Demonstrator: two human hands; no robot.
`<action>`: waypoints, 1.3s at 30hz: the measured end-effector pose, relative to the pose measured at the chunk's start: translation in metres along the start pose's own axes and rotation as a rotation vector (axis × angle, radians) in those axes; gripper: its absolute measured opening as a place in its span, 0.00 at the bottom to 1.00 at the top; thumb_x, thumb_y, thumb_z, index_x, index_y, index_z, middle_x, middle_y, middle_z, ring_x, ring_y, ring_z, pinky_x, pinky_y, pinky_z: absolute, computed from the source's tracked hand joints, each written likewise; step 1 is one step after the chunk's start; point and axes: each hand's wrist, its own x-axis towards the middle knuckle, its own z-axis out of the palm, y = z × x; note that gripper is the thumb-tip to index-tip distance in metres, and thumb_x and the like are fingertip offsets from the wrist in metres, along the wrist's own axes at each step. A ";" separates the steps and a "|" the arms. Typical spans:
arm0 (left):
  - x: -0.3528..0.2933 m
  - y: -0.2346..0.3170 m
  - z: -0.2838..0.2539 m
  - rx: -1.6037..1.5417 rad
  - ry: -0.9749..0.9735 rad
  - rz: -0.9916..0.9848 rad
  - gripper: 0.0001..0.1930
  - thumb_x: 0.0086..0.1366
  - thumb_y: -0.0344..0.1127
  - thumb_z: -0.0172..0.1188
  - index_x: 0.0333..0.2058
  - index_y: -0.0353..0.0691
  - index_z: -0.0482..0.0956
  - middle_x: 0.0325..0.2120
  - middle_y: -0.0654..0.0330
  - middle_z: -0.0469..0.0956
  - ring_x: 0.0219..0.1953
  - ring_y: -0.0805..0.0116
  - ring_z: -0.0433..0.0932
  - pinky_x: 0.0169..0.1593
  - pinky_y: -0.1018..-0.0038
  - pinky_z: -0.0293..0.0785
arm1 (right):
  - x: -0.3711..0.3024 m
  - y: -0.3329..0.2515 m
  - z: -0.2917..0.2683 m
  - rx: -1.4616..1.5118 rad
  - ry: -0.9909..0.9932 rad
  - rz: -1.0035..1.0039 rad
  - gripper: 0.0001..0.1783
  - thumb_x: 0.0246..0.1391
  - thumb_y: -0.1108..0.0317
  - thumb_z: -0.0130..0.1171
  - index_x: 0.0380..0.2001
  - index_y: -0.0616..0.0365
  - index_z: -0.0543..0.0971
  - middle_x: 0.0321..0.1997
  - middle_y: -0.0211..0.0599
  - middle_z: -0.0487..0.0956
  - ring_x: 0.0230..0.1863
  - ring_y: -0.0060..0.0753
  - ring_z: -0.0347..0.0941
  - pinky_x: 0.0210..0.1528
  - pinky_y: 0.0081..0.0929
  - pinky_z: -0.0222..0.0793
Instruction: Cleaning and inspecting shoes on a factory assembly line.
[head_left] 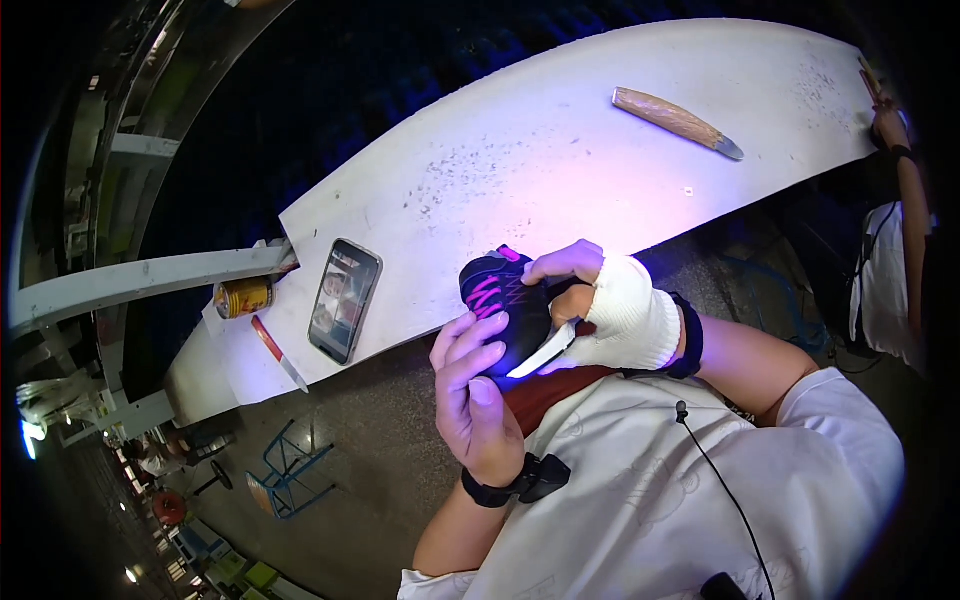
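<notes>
A black shoe with magenta lacing is held between two hands, close to the near edge of a long white tabletop. At its seven o'clock side, it is cupped by the bare left hand; the fingers are half bent, with their tips laid against the shoe. By the right hand, in a white knitted glove with bare fingers, the four o'clock side is covered; the forefinger is stretched along the top of the shoe and the other fingers are curled around a tool with a pale, pointed blade. The blade is directed toward eight o'clock, beside the shoe; whether it is touching cannot be told, and its handle is mostly hidden.

From the shoe, a dark-framed smartphone with a lit screen is seen at nine o'clock, with a yellow metal can farther out. A red-handled knife is placed just below the can. Between one and two o'clock, a knife with a thick wooden handle is laid on the tabletop. Dark crumbs are scattered at eleven o'clock. A blue metal-framed stool is seen at eight o'clock on the floor, and another person's hand at two o'clock.
</notes>
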 end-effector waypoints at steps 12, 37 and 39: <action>0.010 -0.017 -0.047 0.137 -0.140 0.095 0.36 0.45 0.47 0.86 0.48 0.39 0.77 0.48 0.43 0.87 0.61 0.37 0.81 0.72 0.34 0.65 | 0.026 0.010 0.004 -0.111 -0.230 -0.211 0.21 0.45 0.51 0.76 0.32 0.53 0.81 0.43 0.41 0.78 0.41 0.48 0.77 0.39 0.43 0.77; 0.035 0.022 -0.061 0.276 -0.330 -0.406 0.40 0.54 0.29 0.81 0.66 0.32 0.74 0.65 0.44 0.77 0.65 0.58 0.80 0.66 0.67 0.77 | -0.026 0.059 0.061 -0.053 -0.057 -0.125 0.29 0.38 0.61 0.85 0.39 0.51 0.75 0.61 0.47 0.78 0.63 0.54 0.76 0.67 0.58 0.73; 0.047 0.032 -0.048 0.225 -0.369 -0.347 0.34 0.60 0.21 0.73 0.66 0.30 0.74 0.69 0.43 0.73 0.69 0.56 0.75 0.71 0.63 0.71 | -0.032 0.039 0.068 0.285 0.375 0.153 0.35 0.40 0.59 0.87 0.49 0.52 0.77 0.62 0.50 0.78 0.67 0.52 0.73 0.70 0.56 0.69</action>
